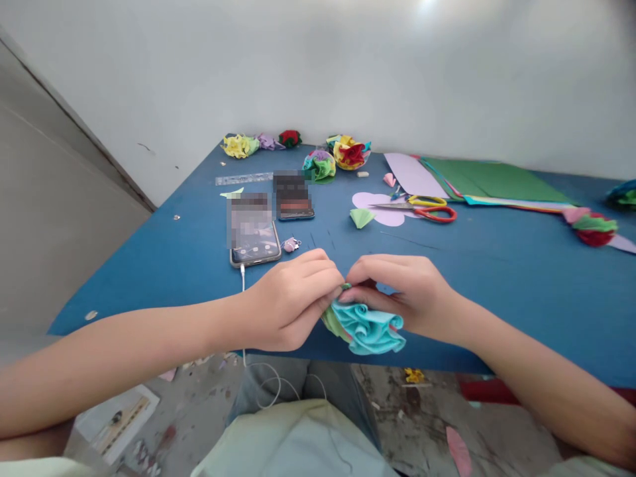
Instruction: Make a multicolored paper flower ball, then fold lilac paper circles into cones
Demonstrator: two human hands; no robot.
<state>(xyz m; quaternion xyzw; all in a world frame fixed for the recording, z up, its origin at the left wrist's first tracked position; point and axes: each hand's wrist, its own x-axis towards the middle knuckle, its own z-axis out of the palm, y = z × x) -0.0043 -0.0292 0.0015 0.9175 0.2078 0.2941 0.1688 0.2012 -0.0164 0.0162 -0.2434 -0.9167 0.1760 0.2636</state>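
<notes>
Left hand (293, 295) and right hand (415, 288) close together, pinching the ruffled turquoise-and-green paper flower (370, 324) at the front of the blue table (149, 258), smooth pale wall (318, 73) behind the table, flat green sheet (497, 180) at its back right, crumpled yellow flower (240, 146) at its back left

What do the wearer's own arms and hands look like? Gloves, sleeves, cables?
Left hand and right hand are both ungloved, with no ring or watch visible. Forearms are uncovered, with no clear markings and no cable attached. Pale green fabric, probably a short sleeve, shows at the lower-left corner.
</notes>
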